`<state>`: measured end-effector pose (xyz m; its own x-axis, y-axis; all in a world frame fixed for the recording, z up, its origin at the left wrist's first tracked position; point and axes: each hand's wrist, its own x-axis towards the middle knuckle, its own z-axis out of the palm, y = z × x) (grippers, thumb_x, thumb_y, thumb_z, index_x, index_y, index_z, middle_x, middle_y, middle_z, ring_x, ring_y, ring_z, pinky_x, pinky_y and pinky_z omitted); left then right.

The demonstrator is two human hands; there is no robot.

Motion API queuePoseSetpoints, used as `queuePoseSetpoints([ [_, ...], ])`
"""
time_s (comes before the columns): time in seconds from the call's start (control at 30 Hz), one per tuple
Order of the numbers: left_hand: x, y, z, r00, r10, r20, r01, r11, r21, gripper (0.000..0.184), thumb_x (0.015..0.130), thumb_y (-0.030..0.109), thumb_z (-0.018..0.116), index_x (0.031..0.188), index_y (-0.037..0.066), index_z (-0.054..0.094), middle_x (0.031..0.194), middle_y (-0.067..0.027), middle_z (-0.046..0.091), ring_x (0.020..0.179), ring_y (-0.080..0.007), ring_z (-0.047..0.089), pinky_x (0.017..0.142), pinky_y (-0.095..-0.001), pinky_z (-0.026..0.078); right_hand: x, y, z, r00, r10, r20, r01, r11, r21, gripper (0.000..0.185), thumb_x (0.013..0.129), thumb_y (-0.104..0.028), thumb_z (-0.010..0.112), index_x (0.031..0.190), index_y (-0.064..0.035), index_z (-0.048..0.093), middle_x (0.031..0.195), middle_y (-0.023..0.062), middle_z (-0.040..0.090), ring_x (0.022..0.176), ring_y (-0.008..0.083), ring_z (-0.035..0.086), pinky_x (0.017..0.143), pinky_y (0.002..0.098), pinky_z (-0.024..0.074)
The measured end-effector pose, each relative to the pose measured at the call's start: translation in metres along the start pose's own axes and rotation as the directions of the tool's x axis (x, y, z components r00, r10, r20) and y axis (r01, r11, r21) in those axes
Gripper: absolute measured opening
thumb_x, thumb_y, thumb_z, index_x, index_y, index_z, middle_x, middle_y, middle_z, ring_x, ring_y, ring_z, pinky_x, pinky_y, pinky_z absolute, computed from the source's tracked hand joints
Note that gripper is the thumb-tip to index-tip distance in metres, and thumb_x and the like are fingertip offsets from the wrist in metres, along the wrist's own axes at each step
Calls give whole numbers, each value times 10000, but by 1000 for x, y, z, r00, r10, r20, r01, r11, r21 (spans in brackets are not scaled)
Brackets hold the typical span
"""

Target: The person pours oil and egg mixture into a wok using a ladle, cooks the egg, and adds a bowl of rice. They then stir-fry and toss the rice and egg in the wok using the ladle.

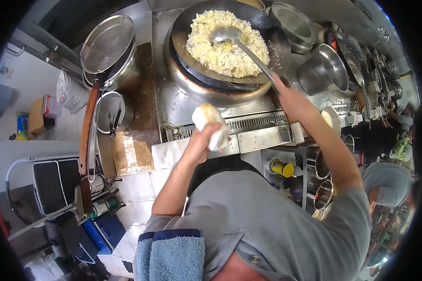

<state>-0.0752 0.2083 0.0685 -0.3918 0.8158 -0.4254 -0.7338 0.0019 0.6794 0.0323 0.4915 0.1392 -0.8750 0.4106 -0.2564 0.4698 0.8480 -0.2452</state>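
one wok [280, 45] of rice [215, 58], one ladle [250, 53] in grip of right hand [291, 97], one bundled cloth [206, 116] clenched in left hand [200, 144]

The one camera here rides on the person's head, aimed steeply down and somewhat forward. Nearest to the lens comes the grey shirt [267, 210], filling the bottom middle, with the towel [176, 255] at the lower edge. From there the left hand [205, 140] and right hand [290, 100] reach away from the lens, and the wok [278, 40] lies farther off at the top, seen from above at a slant. It's a very wide, round view, black at the corners, taking in tiles [138, 192] on the left and another person [389, 182] well apart on the right.
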Motion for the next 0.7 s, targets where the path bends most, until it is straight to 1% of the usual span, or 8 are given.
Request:
queuePoseSetpoints([
  [0.1,31,6,17,999,20,44,-19,999,-27,361,897,311,502,1116,24,507,961,-133,631,823,-246,648,519,-341,507,30,8,13,1000,-1,-27,3,997,83,726,835,-38,435,1459,-199,99,812,344,578,755,463,590,722,529,449],
  [0.23,53,22,41,996,45,-73,-53,992,-112,368,930,365,431,1148,83,522,1005,-82,637,850,-215,641,544,-339,509,-22,29,-5,993,6,114,-8,1000,19,754,832,-37,437,1459,-190,46,755,319,584,717,457,591,686,522,457],
  [0.3,68,31,48,998,-7,-61,-3,987,-161,366,922,446,436,1163,184,521,1066,-3,601,928,-161,577,682,-414,513,-21,41,-10,986,13,167,-15,1000,6,765,807,-4,431,1457,-125,44,729,288,592,677,446,587,663,517,465],
  [0.37,95,35,52,995,-47,-84,36,991,-125,372,936,422,395,1111,143,567,981,-48,651,868,-210,640,602,-346,522,19,36,-11,999,-34,33,33,999,20,699,855,-64,438,1456,-199,108,727,321,581,717,460,590,676,528,449],
  [0.47,120,25,43,992,-83,-95,77,995,-68,327,902,408,467,1119,177,548,1017,-4,616,894,-177,591,685,-386,504,36,43,8,994,-76,-82,72,996,-49,718,857,-74,445,1460,-201,78,730,312,590,676,450,592,641,514,459],
  [0.57,119,34,52,978,-111,-177,97,992,-81,258,872,344,507,1044,163,571,998,-11,614,921,-190,572,730,-385,499,-14,56,-6,995,24,97,-22,999,-26,730,855,-64,435,1464,-210,61,718,302,591,631,435,596,599,506,462],
  [0.6,129,33,48,985,-86,-152,69,991,-113,257,875,337,503,1035,154,584,976,-23,624,902,-202,592,689,-359,499,-7,66,3,999,0,38,1,1000,-14,735,848,-53,458,1466,-223,99,653,250,584,528,355,594,530,463,467],
  [0.7,131,25,50,986,-70,-153,45,987,-156,236,874,306,501,1002,137,605,954,-35,636,889,-215,608,668,-328,492,35,39,-14,989,23,143,-76,920,385,749,845,-46,486,1467,-241,119,630,204,570,474,263,565,480,396,459],
])
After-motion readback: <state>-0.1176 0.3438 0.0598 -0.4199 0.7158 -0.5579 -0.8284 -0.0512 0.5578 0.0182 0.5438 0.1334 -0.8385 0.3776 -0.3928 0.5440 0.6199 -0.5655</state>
